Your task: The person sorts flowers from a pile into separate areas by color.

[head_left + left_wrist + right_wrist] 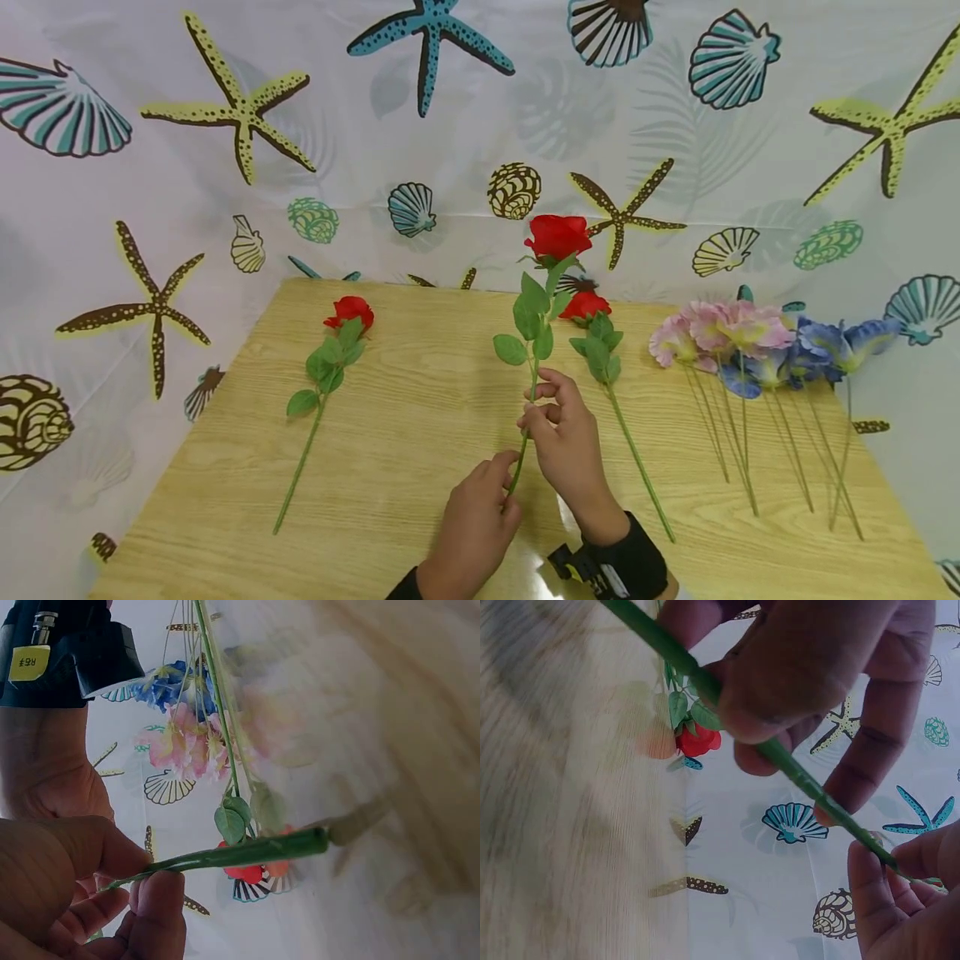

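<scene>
An artificial red rose (558,237) with green leaves stands upright between both hands over the wooden table. Lower on its green stem (810,787), my left hand (474,523) pinches it between thumb and fingers; the thick cut end (304,844) sticks out past them in the left wrist view. Higher up, just below the leaves, my right hand (566,437) pinches the stem with thumb and fingertips. A second red rose (587,307) lies on the table right of the hands, and a third red rose (351,312) lies to the left.
Several pink flowers (738,325) and blue flowers (851,342) on thin stems lie at the table's right side. Behind the wooden table (420,367) hangs a white cloth (480,133) printed with shells and starfish. A black wrist camera (588,571) sits on the right wrist.
</scene>
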A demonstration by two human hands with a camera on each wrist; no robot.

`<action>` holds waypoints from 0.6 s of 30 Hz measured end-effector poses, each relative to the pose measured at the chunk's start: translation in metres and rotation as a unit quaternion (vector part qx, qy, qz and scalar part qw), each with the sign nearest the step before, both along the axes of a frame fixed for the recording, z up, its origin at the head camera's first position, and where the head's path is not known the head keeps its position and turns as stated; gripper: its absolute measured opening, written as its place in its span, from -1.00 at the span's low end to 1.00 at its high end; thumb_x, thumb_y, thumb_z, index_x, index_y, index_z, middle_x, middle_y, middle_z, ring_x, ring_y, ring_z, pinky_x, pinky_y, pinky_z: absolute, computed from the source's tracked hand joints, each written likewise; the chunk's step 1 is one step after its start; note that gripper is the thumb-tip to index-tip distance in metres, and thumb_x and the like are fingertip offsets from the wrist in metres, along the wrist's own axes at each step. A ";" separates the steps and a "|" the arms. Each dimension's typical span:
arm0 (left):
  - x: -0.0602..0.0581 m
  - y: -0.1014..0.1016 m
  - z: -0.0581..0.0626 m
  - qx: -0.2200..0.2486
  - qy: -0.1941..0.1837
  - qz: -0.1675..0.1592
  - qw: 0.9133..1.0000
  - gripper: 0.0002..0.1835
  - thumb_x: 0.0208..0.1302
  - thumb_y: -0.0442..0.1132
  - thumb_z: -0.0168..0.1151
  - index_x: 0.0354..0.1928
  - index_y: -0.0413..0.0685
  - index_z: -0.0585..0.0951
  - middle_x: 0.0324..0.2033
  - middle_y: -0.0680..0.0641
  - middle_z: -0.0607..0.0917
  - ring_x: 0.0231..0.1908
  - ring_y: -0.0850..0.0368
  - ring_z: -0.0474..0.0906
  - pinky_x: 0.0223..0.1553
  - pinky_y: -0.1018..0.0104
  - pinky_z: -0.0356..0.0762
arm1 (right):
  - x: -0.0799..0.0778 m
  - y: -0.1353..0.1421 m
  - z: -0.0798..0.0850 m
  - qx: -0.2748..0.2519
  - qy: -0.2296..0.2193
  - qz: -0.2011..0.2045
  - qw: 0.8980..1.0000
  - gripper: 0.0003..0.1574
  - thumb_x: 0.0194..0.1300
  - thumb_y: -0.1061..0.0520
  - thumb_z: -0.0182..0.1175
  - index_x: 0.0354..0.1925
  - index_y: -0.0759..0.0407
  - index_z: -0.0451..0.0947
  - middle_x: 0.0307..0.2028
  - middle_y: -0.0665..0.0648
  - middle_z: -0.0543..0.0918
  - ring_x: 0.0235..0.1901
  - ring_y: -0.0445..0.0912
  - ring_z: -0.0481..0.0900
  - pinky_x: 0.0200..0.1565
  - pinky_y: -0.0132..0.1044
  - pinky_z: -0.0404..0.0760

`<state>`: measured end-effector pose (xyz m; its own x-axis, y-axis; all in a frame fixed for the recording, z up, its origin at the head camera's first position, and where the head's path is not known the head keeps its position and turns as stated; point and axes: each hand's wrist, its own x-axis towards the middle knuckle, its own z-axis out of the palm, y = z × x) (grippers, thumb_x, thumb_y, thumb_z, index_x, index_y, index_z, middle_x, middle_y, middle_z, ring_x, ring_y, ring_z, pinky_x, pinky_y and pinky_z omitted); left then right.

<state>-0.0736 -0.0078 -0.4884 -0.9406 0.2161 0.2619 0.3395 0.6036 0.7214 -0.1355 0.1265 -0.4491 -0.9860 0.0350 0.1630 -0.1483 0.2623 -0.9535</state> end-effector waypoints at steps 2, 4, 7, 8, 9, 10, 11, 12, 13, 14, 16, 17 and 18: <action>-0.001 0.000 -0.001 0.011 -0.014 -0.009 1.000 -0.49 0.07 -0.57 0.23 0.13 -0.19 0.53 -0.34 -0.02 0.62 -0.48 0.32 0.54 -0.51 0.48 0.43 | 0.001 0.001 0.000 -0.001 -0.002 0.004 1.000 -0.45 0.41 0.38 0.09 0.32 0.17 0.33 -0.05 0.21 0.54 -0.31 -0.01 0.69 -0.31 -0.21 0.65; -0.002 -0.001 -0.002 0.031 -0.040 -0.023 0.998 -0.48 0.10 -0.55 0.24 0.16 -0.19 0.50 -0.30 -0.04 0.64 -0.44 0.32 0.57 -0.49 0.47 0.47 | 0.002 0.003 0.000 -0.007 0.001 0.009 1.000 -0.45 0.43 0.36 0.08 0.33 0.13 0.32 -0.03 0.23 0.53 -0.30 -0.04 0.70 -0.28 -0.22 0.66; -0.003 -0.003 -0.004 0.072 -0.090 -0.047 0.992 -0.45 0.19 -0.47 0.28 0.25 -0.17 0.44 -0.18 -0.07 0.65 -0.37 0.32 0.56 -0.46 0.45 0.50 | 0.002 0.005 0.000 -0.019 0.003 0.015 1.000 -0.46 0.44 0.34 0.06 0.33 0.09 0.32 -0.02 0.23 0.53 -0.28 -0.02 0.70 -0.26 -0.23 0.67; -0.004 -0.004 -0.005 0.081 -0.099 -0.054 0.990 -0.44 0.21 -0.44 0.29 0.27 -0.17 0.42 -0.14 -0.09 0.65 -0.35 0.30 0.56 -0.44 0.44 0.51 | 0.002 0.006 0.000 -0.022 0.001 0.015 1.000 -0.46 0.45 0.34 0.06 0.33 0.10 0.31 -0.01 0.24 0.53 -0.27 -0.01 0.70 -0.26 -0.23 0.68; -0.004 -0.005 -0.005 0.087 -0.104 -0.059 0.989 -0.42 0.23 -0.40 0.32 0.30 -0.17 0.41 -0.09 -0.11 0.64 -0.32 0.28 0.56 -0.42 0.43 0.52 | 0.002 0.008 0.000 -0.025 -0.001 0.015 1.000 -0.46 0.45 0.33 0.06 0.34 0.10 0.31 -0.01 0.23 0.53 -0.26 0.00 0.70 -0.26 -0.23 0.68; -0.004 -0.006 -0.006 0.090 -0.106 -0.061 0.988 -0.40 0.24 -0.37 0.33 0.32 -0.18 0.40 -0.06 -0.12 0.62 -0.29 0.26 0.55 -0.40 0.43 0.52 | 0.001 0.010 0.000 -0.025 -0.005 0.014 1.000 -0.45 0.45 0.33 0.06 0.34 0.11 0.30 -0.01 0.22 0.53 -0.25 0.01 0.70 -0.25 -0.23 0.68; -0.005 -0.008 -0.007 0.089 -0.106 -0.061 0.988 -0.38 0.26 -0.34 0.34 0.34 -0.18 0.38 -0.02 -0.12 0.60 -0.25 0.23 0.54 -0.37 0.42 0.52 | 0.000 0.012 0.000 -0.024 -0.010 0.012 1.000 -0.45 0.44 0.33 0.06 0.34 0.12 0.30 0.00 0.22 0.52 -0.25 0.02 0.70 -0.25 -0.23 0.68; -0.005 -0.009 -0.007 0.087 -0.103 -0.059 0.989 -0.37 0.26 -0.31 0.35 0.35 -0.19 0.37 0.00 -0.13 0.58 -0.22 0.20 0.54 -0.34 0.41 0.53 | -0.002 0.015 0.000 -0.021 -0.016 0.011 1.000 -0.45 0.45 0.33 0.06 0.35 0.13 0.29 0.00 0.23 0.52 -0.25 0.02 0.70 -0.25 -0.24 0.68; -0.006 -0.012 -0.007 0.084 -0.099 -0.055 0.990 -0.36 0.26 -0.30 0.36 0.36 -0.20 0.37 0.03 -0.14 0.57 -0.19 0.16 0.54 -0.32 0.41 0.54 | -0.003 0.019 0.000 -0.015 -0.022 0.010 1.000 -0.44 0.45 0.32 0.06 0.36 0.13 0.28 0.00 0.24 0.52 -0.25 0.02 0.69 -0.25 -0.25 0.68; -0.007 -0.015 -0.007 0.081 -0.094 -0.049 0.991 -0.35 0.26 -0.29 0.37 0.35 -0.21 0.37 0.05 -0.15 0.56 -0.16 0.12 0.54 -0.31 0.41 0.54 | -0.005 0.023 0.000 -0.009 -0.029 0.009 1.000 -0.43 0.45 0.32 0.06 0.36 0.14 0.28 0.00 0.24 0.52 -0.25 0.03 0.69 -0.25 -0.25 0.67; -0.010 -0.021 -0.007 0.079 -0.092 -0.032 0.992 -0.38 0.27 -0.28 0.36 0.34 -0.22 0.38 0.06 -0.15 0.54 -0.12 0.06 0.53 -0.31 0.40 0.55 | -0.009 0.034 0.001 0.011 -0.039 0.006 0.999 -0.43 0.44 0.33 0.05 0.36 0.14 0.27 -0.03 0.26 0.51 -0.26 0.06 0.69 -0.27 -0.26 0.67; -0.012 -0.025 -0.007 0.080 -0.093 -0.023 0.992 -0.39 0.27 -0.28 0.35 0.33 -0.22 0.40 0.07 -0.16 0.54 -0.10 0.03 0.53 -0.31 0.39 0.56 | -0.010 0.039 0.003 0.023 -0.044 0.005 0.999 -0.43 0.44 0.33 0.05 0.36 0.14 0.28 -0.04 0.27 0.52 -0.26 0.09 0.69 -0.28 -0.26 0.67; -0.013 -0.029 -0.007 0.082 -0.093 -0.016 0.992 -0.40 0.28 -0.27 0.35 0.32 -0.23 0.41 0.08 -0.16 0.54 -0.09 0.01 0.53 -0.31 0.39 0.57 | -0.012 0.045 0.003 0.038 -0.048 0.006 0.998 -0.43 0.44 0.34 0.04 0.37 0.15 0.27 -0.05 0.28 0.51 -0.26 0.10 0.69 -0.28 -0.26 0.67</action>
